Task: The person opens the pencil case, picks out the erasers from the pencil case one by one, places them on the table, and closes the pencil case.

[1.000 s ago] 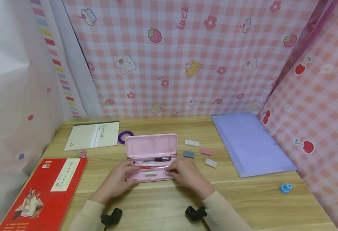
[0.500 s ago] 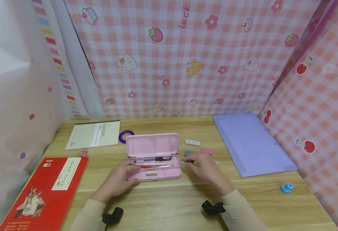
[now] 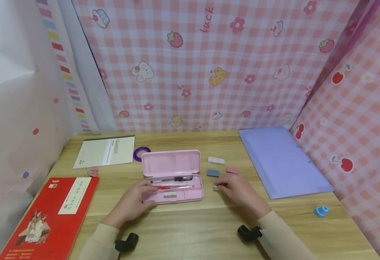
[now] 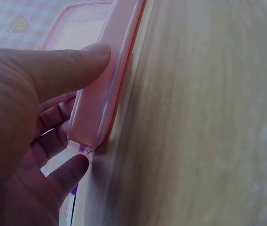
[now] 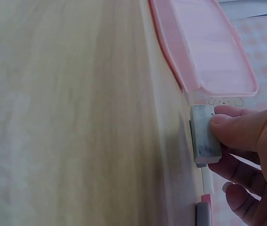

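An open pink pencil case (image 3: 171, 163) stands at the middle of the table in the head view. My left hand (image 3: 131, 204) holds its left end, and the left wrist view has the thumb (image 4: 84, 66) over the front wall. Inside lie a black-capped pen (image 3: 181, 178), a red pen (image 3: 164, 187) and a small white eraser (image 3: 170, 194). Right of the case, my right hand (image 3: 241, 191) pinches a worn whitish eraser (image 5: 205, 136) between thumb and fingers, close over the table. A blue-grey eraser (image 3: 213, 173) and a pink eraser (image 3: 232, 170) lie just beyond that hand.
Farther back is a white eraser (image 3: 216, 160). A purple folder (image 3: 284, 162) and a light-blue cap-like piece (image 3: 321, 211) lie to the right. At left are a red book (image 3: 43, 224), a notebook (image 3: 103, 153), a pink clip (image 3: 93, 172) and purple tape (image 3: 141, 153).
My right hand has moved right, out of the pencil case's right compartment, carrying the whitish eraser over the table beside it. The left hand has stayed on the case.
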Available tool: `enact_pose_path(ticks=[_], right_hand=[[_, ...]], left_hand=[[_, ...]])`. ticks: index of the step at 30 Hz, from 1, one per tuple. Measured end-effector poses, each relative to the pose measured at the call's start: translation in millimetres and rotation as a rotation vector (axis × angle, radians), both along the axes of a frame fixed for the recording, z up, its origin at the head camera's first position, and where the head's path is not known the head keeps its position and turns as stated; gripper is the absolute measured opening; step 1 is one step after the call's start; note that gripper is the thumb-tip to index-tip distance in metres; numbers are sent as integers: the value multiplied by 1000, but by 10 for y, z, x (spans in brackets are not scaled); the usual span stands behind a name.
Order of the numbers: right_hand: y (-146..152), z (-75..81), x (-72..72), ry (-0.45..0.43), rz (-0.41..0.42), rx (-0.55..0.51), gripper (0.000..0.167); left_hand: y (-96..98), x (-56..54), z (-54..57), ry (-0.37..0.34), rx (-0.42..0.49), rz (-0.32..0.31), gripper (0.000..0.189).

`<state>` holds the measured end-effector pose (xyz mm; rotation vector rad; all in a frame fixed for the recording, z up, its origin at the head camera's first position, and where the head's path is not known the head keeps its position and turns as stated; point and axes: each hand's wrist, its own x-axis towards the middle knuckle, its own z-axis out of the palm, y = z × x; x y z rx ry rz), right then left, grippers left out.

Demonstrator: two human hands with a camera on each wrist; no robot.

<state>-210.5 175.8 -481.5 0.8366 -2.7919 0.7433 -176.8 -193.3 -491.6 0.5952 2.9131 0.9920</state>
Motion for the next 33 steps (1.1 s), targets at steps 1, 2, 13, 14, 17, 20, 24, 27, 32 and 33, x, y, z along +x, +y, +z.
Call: enact_pose_path(ticks=[1, 2, 13, 14, 17, 20, 24, 27, 32, 33], right_hand=[[-5, -8, -6, -7, -2, -1, 12], [-8, -13, -11, -11, -5, -3, 12], [-34, -34, -63, -57, -26, 35, 13], [-36, -32, -62, -62, -25, 36, 14], [-35, -24, -53, -82, -21, 43, 17], [-30, -24, -51, -89, -11, 58, 20], [-25, -32, -57, -92, -9, 73, 22], [-22, -36, -59, -96, -12, 75, 22], [-22, -38, -61, -86, -7, 73, 22], [-22, -38, -60, -83, -6, 72, 22]], left_hand=[[0, 0, -3, -4, 1, 0, 42], [1, 0, -8, -5, 0, -1, 42], [1, -13, -18, 6, 4, -3, 41], [1, -13, -16, 7, 3, -6, 41], [-2, -9, -10, 12, -2, -10, 41], [-7, -7, -10, 16, -5, -12, 41], [-8, -10, -15, 17, 4, -13, 41], [-7, -14, -24, 19, 6, -13, 41], [-5, -16, -29, 22, 2, -11, 41], [-6, -15, -28, 22, 2, -9, 41]])
